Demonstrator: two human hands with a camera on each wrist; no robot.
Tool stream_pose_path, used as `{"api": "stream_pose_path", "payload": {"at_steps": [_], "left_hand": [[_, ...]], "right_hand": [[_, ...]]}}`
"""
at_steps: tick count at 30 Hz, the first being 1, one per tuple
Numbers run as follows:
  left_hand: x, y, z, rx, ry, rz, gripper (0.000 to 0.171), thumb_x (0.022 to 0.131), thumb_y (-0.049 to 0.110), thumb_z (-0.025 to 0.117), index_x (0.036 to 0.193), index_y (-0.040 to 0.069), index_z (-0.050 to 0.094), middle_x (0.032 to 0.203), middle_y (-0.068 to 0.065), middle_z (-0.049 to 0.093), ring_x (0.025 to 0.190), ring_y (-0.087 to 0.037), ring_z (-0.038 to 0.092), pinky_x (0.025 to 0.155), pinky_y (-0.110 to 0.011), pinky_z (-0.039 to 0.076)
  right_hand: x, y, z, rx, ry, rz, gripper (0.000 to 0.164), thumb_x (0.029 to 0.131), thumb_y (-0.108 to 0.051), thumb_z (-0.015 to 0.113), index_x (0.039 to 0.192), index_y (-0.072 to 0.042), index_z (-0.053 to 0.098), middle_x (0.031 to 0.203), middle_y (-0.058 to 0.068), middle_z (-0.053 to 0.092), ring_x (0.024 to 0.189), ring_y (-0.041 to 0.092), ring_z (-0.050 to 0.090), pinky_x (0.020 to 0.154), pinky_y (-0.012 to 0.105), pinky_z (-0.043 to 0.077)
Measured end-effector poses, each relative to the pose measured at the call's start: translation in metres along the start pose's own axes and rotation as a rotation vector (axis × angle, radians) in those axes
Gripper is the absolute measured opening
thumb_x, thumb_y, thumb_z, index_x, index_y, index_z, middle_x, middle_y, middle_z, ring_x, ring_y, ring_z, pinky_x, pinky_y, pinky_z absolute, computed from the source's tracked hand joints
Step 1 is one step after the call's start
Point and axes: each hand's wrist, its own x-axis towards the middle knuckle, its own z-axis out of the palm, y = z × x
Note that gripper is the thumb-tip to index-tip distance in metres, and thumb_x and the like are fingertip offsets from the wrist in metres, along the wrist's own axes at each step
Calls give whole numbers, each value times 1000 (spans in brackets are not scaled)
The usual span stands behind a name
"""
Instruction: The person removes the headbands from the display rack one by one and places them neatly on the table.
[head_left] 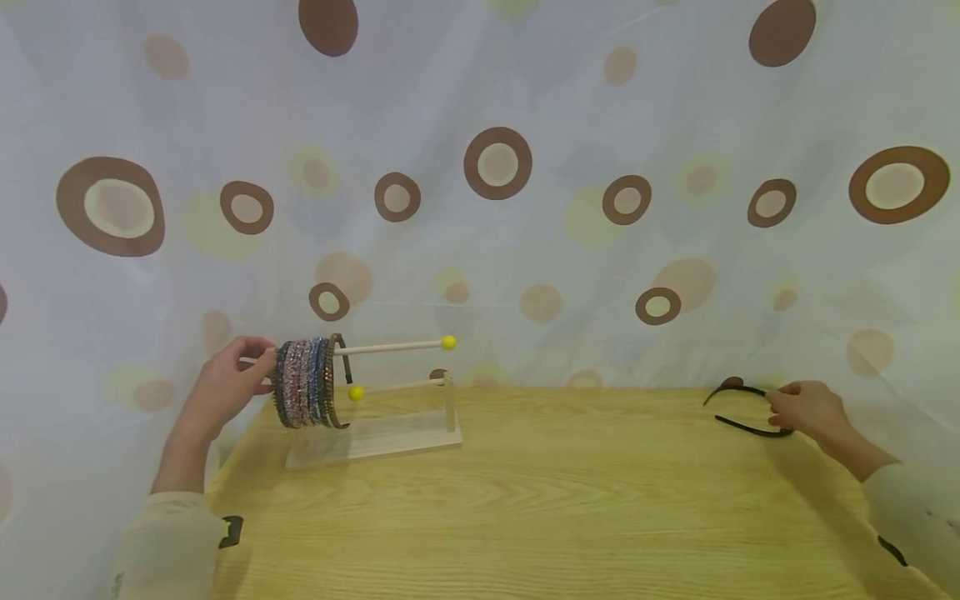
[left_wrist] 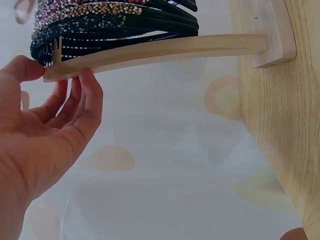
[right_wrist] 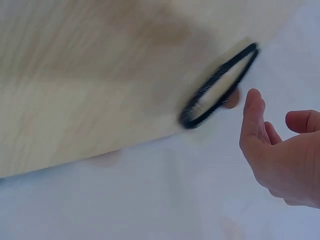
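Note:
Several glittery headbands [head_left: 303,383] hang bunched on the upper rod of a wooden headband stand [head_left: 375,442]. My left hand [head_left: 228,379] is at the left end of this row. In the left wrist view, the thumb and fingertips of my left hand [left_wrist: 55,115] pinch the top of the stand's wooden upright [left_wrist: 165,52]. A black headband [head_left: 750,432] lies at the far right of the table, overlapped by my right hand [head_left: 810,412] in the head view. The right wrist view shows this headband [right_wrist: 217,87] beside my right hand [right_wrist: 280,150], whose thumb and fingers are spread apart.
The stand's rods end in yellow balls [head_left: 448,342], and its lower rod [head_left: 397,386] points the other way. A wood-grain table [head_left: 570,492] spreads between both arms. Behind it hangs a pale curtain [head_left: 555,242] with brown circles.

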Motion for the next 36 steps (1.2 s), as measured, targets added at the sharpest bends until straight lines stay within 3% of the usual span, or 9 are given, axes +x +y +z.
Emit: {"api": "stream_pose_path", "payload": {"at_steps": [6, 9, 18, 22, 27, 30, 36], "left_hand": [[-1, -1, -6, 52, 36, 33, 53, 107, 43, 47, 135, -3, 49, 129, -24, 54, 103, -38, 65, 82, -46, 60], [-5, -2, -12, 73, 58, 32, 52, 107, 41, 46, 134, -3, 49, 128, -25, 54, 102, -39, 66, 82, -51, 60], [-2, -3, 1, 46, 16, 30, 50, 107, 41, 47, 134, -2, 49, 126, -23, 55, 100, -35, 66, 81, -46, 61], [0, -3, 2, 33, 30, 35, 50, 106, 42, 47, 133, 0, 50, 126, -22, 55, 100, -35, 66, 83, -49, 60], [-1, -4, 2, 7, 27, 32, 50, 106, 41, 47, 133, -2, 50, 127, -23, 54, 103, -37, 64, 80, -43, 62], [-1, -4, 4, -1, 28, 22, 51, 106, 41, 48, 133, -2, 50, 127, -23, 54, 104, -37, 64, 78, -39, 62], [1, -2, 3, -6, 30, 19, 50, 106, 41, 48, 132, -2, 50, 127, -23, 53, 104, -38, 63, 79, -44, 62]], "right_hand": [[-1, -75, 36, 188, -40, -113, 55, 109, -25, 45, 137, 23, 41, 111, 25, 67, 94, 30, 72, 77, 32, 62], [1, -114, 61, 300, -54, -160, 50, 109, -23, 48, 137, 18, 45, 111, 21, 69, 96, 30, 71, 78, 27, 60], [-9, -203, 146, 552, -75, -200, 40, 105, -27, 59, 127, 7, 61, 106, 20, 71, 96, 33, 71, 82, 36, 60], [-6, -255, 185, 643, -95, -250, 34, 103, -28, 63, 118, 2, 67, 106, 23, 70, 93, 34, 71, 82, 41, 60], [-9, -316, 227, 723, -156, -311, 28, 102, -27, 65, 114, -2, 69, 104, 21, 71, 91, 33, 71, 83, 49, 58], [-13, -341, 248, 761, -198, -340, 27, 101, -26, 66, 114, -2, 70, 103, 20, 72, 90, 34, 71, 81, 48, 58], [-20, -378, 284, 761, -263, -422, 22, 101, -23, 66, 111, -4, 71, 97, 12, 74, 86, 29, 72, 79, 49, 59]]}}
